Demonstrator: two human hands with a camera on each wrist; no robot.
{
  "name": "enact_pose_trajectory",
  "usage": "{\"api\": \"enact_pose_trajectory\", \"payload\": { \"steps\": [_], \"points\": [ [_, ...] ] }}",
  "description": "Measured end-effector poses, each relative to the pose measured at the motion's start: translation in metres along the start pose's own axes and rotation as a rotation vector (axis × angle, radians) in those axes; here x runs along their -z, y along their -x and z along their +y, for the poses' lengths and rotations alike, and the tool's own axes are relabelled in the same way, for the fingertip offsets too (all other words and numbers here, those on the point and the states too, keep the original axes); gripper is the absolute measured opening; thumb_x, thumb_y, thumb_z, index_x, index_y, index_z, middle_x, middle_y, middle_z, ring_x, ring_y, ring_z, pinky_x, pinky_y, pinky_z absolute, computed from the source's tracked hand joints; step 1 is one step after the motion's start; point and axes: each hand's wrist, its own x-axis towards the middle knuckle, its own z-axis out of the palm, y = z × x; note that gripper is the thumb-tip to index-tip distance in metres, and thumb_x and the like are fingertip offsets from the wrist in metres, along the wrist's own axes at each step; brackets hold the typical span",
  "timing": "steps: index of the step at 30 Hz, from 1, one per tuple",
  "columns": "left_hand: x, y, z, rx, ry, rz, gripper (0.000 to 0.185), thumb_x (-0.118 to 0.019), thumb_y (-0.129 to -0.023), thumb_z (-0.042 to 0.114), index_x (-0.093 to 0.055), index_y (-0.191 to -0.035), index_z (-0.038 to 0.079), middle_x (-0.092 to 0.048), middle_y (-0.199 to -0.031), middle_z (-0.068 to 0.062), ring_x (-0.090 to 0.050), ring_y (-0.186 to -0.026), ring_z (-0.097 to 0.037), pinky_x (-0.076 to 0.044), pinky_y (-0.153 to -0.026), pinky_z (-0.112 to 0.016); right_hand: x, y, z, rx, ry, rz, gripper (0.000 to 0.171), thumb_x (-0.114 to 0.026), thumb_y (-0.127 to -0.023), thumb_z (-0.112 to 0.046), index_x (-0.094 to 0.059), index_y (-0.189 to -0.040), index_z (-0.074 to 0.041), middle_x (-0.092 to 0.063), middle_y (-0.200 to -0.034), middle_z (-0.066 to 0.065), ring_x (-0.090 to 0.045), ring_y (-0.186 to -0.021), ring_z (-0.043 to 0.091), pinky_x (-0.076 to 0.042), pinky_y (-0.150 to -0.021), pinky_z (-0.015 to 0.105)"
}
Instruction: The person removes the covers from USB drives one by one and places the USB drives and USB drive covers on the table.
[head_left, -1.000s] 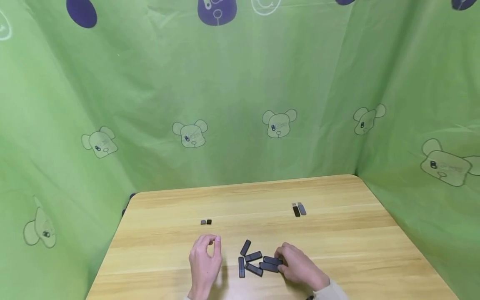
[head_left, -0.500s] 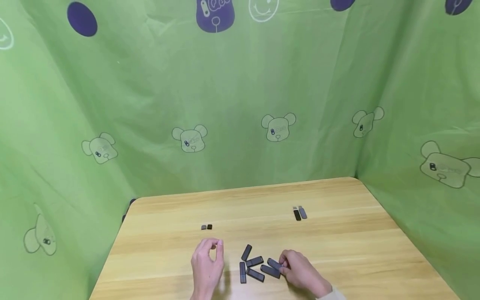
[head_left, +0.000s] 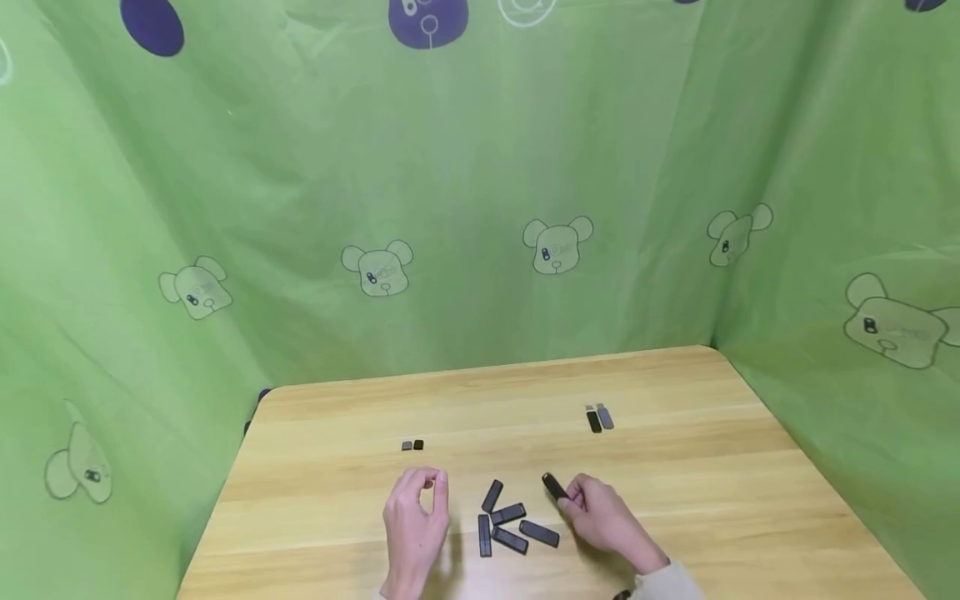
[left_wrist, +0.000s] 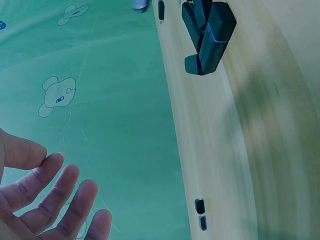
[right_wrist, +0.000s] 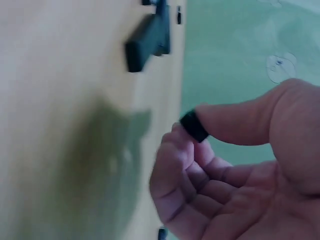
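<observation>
My right hand (head_left: 603,512) pinches a dark USB flash drive (head_left: 553,485) between thumb and fingers, its far end pointing up and left. In the right wrist view only the end of this flash drive (right_wrist: 194,126) shows past the thumb. Left of that hand, several capped dark flash drives (head_left: 538,533) lie in a loose cluster on the wooden table (head_left: 750,508). On the cluster's other side my left hand (head_left: 415,525) hovers with nothing in it. Its thumb and index fingertips meet while the other fingers curve loosely, as the left wrist view shows.
Two small caps (head_left: 412,445), one greyish and one black, sit side by side behind my left hand. Farther back on the right lie two uncapped flash drives, a black one (head_left: 594,422) and a grey one (head_left: 606,417). A green curtain (head_left: 465,317) surrounds the table.
My right hand has drawn one flash drive out of the cluster's right side and lifted it, turning it so its end points away. The left hand stays almost in place.
</observation>
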Motion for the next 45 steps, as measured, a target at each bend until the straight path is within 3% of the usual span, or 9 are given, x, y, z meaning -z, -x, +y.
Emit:
{"api": "enact_pose_trajectory", "payload": {
  "steps": [6,11,22,28,32,35,39,42,45],
  "points": [
    [0.0,-0.002,0.004,0.004,0.015,-0.005,0.005,-0.073,-0.088,0.005,-0.074,-0.085,0.008,-0.075,-0.087,-0.004,-0.069,-0.08,-0.021,-0.056,-0.078,-0.035,0.019,-0.01,-0.013,0.004,-0.205,-0.038,0.013,-0.062,-0.098,-0.008,-0.058,-0.101,0.004,-0.064,-0.083,0.01,-0.057,-0.068,0.015,-0.046,-0.055,0.021],
    [0.0,-0.003,0.01,0.012,0.027,-0.033,0.004,-0.073,-0.089,0.007,-0.074,-0.086,0.01,-0.076,-0.09,-0.003,-0.069,-0.083,-0.018,-0.056,-0.08,-0.035,0.032,-0.014,-0.025,0.001,-0.369,-0.082,0.023,-0.059,-0.101,-0.011,-0.053,-0.113,0.008,-0.07,-0.083,0.009,-0.065,-0.068,0.019,-0.051,-0.054,0.023],
    [-0.004,-0.002,0.017,-0.06,0.078,-0.047,0.005,-0.073,-0.089,0.008,-0.074,-0.089,0.013,-0.075,-0.09,-0.001,-0.07,-0.083,-0.019,-0.056,-0.078,-0.031,0.04,-0.017,-0.048,0.101,-0.448,-0.075,0.03,-0.065,-0.098,-0.015,-0.056,-0.114,0.009,-0.067,-0.083,0.009,-0.062,-0.065,0.013,-0.055,-0.058,0.025],
    [-0.005,-0.001,0.022,-0.104,0.086,-0.05,0.003,-0.072,-0.092,0.013,-0.074,-0.089,0.013,-0.075,-0.09,0.001,-0.069,-0.084,-0.014,-0.056,-0.079,-0.031,0.042,-0.012,-0.057,0.121,-0.465,-0.091,0.032,-0.067,-0.096,-0.015,-0.058,-0.116,0.009,-0.064,-0.083,0.007,-0.062,-0.065,0.013,-0.056,-0.059,0.026],
    [-0.008,-0.006,0.033,-0.141,0.132,-0.053,0.005,-0.071,-0.093,0.013,-0.074,-0.091,0.01,-0.075,-0.091,0.0,-0.068,-0.084,-0.012,-0.056,-0.079,-0.029,0.043,-0.009,-0.063,0.117,-0.478,-0.085,0.031,-0.067,-0.096,-0.015,-0.059,-0.115,0.008,-0.064,-0.082,0.005,-0.062,-0.065,0.014,-0.056,-0.06,0.026],
    [-0.012,-0.014,0.047,-0.138,0.198,-0.125,0.008,-0.068,-0.095,0.015,-0.073,-0.098,0.008,-0.075,-0.096,-0.003,-0.068,-0.088,-0.017,-0.055,-0.08,-0.027,0.041,-0.006,-0.066,0.09,-0.508,-0.074,0.03,-0.067,-0.097,-0.015,-0.059,-0.115,0.007,-0.064,-0.08,0.002,-0.061,-0.065,0.012,-0.056,-0.061,0.026],
    [-0.018,-0.027,0.064,-0.106,0.247,-0.328,0.024,-0.057,-0.104,0.03,-0.069,-0.111,0.01,-0.071,-0.113,-0.006,-0.065,-0.102,-0.023,-0.053,-0.088,-0.032,0.034,0.001,-0.071,0.088,-0.563,-0.098,0.03,-0.066,-0.098,-0.017,-0.058,-0.114,0.007,-0.064,-0.08,0.001,-0.06,-0.066,0.01,-0.055,-0.062,0.025],
    [-0.021,-0.035,0.071,-0.099,0.275,-0.455,0.029,-0.051,-0.106,0.036,-0.067,-0.108,0.012,-0.068,-0.119,-0.008,-0.062,-0.11,-0.024,-0.051,-0.091,-0.036,0.028,0.006,-0.075,0.137,-0.592,-0.138,0.033,-0.064,-0.1,-0.02,-0.055,-0.114,0.008,-0.063,-0.081,0.001,-0.059,-0.066,0.008,-0.054,-0.06,0.023],
    [-0.022,-0.038,0.073,-0.086,0.323,-0.498,0.027,-0.052,-0.106,0.034,-0.066,-0.099,0.013,-0.066,-0.119,-0.009,-0.061,-0.112,-0.024,-0.052,-0.089,-0.035,0.023,0.009,-0.078,0.176,-0.614,-0.158,0.035,-0.062,-0.101,-0.021,-0.053,-0.115,0.01,-0.062,-0.083,0.001,-0.059,-0.065,0.007,-0.053,-0.059,0.022]
  ]
}}
